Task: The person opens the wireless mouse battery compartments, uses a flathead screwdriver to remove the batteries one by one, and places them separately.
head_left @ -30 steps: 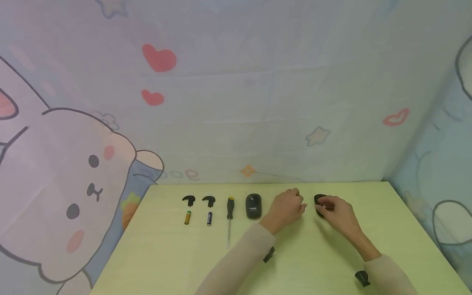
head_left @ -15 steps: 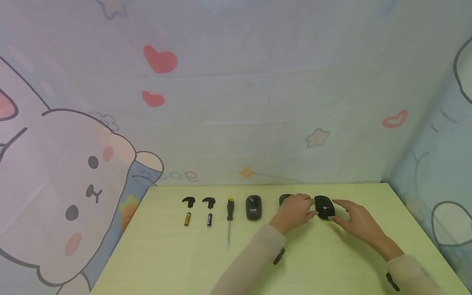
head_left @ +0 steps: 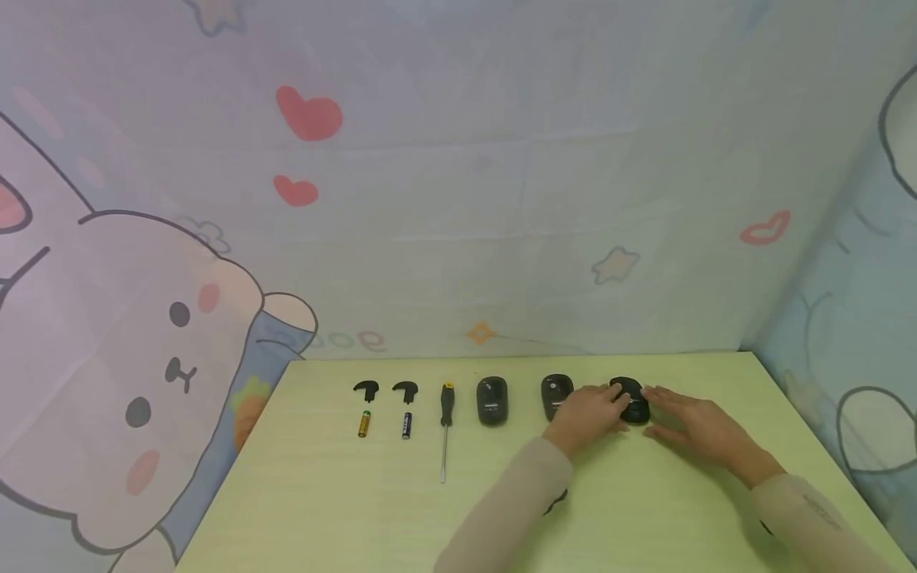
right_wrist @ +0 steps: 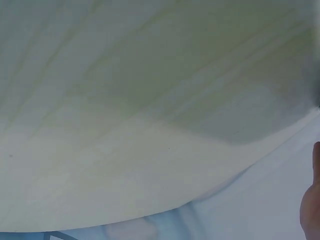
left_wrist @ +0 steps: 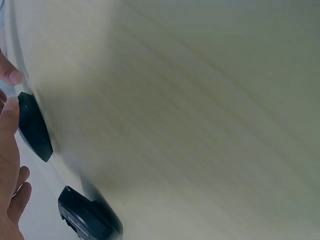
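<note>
- A pale yellow-green bench (head_left: pixel 358 509) stands against a pastel cloth backdrop (head_left: pixel 466 199) printed with a cartoon rabbit, red hearts and stars
- A row of small things lies along the far part of the bench. From the left: two black clips (head_left: pixel 366 389), each with a battery just below it, one gold (head_left: pixel 364 423), one black (head_left: pixel 406 425); then a screwdriver (head_left: pixel 446 422) with a black and yellow handle; then a black mouse (head_left: pixel 493 399)
- Further right lies a second mouse (head_left: pixel 556 395), and beside it a third mouse (head_left: pixel 630 398) between the two hands
- The left hand (head_left: pixel 591 412) rests on the bench with fingers loosely bent, fingertips touching the left side of the third mouse; in the left wrist view this mouse (left_wrist: pixel 34 127) sits against the fingertip
- The right hand (head_left: pixel 691 426) lies flat and relaxed, fingers straight, tips at the right side of the same mouse
- Both arms wear beige sleeves (head_left: pixel 501 509)
- The right wrist view shows only blurred bench and cloth
</note>
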Available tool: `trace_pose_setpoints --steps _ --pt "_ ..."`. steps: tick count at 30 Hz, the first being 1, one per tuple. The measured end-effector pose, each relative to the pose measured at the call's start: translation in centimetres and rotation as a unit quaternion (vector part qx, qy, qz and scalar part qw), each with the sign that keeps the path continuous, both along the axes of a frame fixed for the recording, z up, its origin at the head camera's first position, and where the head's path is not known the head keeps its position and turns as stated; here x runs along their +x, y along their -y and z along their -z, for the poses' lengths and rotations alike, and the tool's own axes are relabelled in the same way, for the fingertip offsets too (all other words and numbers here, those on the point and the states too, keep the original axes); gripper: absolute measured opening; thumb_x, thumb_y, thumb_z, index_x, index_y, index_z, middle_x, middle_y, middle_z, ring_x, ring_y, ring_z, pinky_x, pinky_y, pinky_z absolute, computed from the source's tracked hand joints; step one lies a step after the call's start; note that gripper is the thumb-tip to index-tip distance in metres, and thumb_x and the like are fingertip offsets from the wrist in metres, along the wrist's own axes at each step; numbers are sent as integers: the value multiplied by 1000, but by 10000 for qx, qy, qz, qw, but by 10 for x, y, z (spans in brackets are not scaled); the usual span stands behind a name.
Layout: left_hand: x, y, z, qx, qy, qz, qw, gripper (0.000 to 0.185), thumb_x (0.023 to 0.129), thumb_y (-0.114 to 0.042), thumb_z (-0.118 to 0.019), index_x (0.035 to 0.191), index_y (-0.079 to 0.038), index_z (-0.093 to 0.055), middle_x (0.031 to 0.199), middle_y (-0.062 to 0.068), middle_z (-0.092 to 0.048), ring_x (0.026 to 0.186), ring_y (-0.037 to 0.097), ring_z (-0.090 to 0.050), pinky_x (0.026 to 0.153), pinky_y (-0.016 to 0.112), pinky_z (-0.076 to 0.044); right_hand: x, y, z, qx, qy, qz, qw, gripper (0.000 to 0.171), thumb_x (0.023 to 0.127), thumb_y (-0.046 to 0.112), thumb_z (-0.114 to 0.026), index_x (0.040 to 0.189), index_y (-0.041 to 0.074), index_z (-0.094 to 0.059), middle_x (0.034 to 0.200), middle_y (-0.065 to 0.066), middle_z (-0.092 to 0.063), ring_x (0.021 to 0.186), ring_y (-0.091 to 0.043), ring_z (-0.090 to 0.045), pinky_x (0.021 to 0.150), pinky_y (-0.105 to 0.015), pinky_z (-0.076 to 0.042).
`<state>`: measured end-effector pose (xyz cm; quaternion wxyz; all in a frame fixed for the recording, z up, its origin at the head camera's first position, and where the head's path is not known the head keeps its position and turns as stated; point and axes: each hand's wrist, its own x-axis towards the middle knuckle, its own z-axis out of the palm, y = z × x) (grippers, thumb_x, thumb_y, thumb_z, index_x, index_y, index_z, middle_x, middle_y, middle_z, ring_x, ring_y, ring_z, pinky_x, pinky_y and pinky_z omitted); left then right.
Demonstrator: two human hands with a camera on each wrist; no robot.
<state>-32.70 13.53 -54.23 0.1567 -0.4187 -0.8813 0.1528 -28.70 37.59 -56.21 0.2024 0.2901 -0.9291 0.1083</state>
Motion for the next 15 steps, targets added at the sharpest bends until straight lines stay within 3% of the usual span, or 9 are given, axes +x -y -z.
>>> trace_pose_setpoints --steps 3,7,10,15 --pt "1 -8 0 -234 48 -3 9997 61 107 -60 -40 158 -28 -49 161 -9 -52 145 7 -54 119 19 -46 -5 -3 1 48 -167 -82 9998 64 84 25 -89 140 3 -67 141 -21 -68 105 -34 -77 83 -47 -66" --pt "3 -16 4 -377 292 -9 9989 58 110 -52 -39 161 -24 -44 164 -8 -48 151 10 -48 123 19 -41 -8 -5 4 21 166 0 9999 64 88 28 -86 143 4 -65 145 -23 -64 115 -38 -73 88 -50 -64" --pt "6 -19 8 -252 476 -106 9985 56 111 -48 -40 160 -22 -45 165 -7 -47 152 10 -46 124 18 -39 -8 -3 5 33 296 -15 9996 64 88 28 -86 142 1 -64 143 -26 -64 122 -43 -69 92 -54 -63" --pt "6 -18 14 169 503 -440 9976 58 107 -52 -46 155 -21 -53 160 -6 -53 147 10 -52 122 18 -42 -8 0 5 145 -11 -226 9996 64 86 23 -87 140 -3 -64 138 -27 -68 118 -41 -72 89 -52 -64"
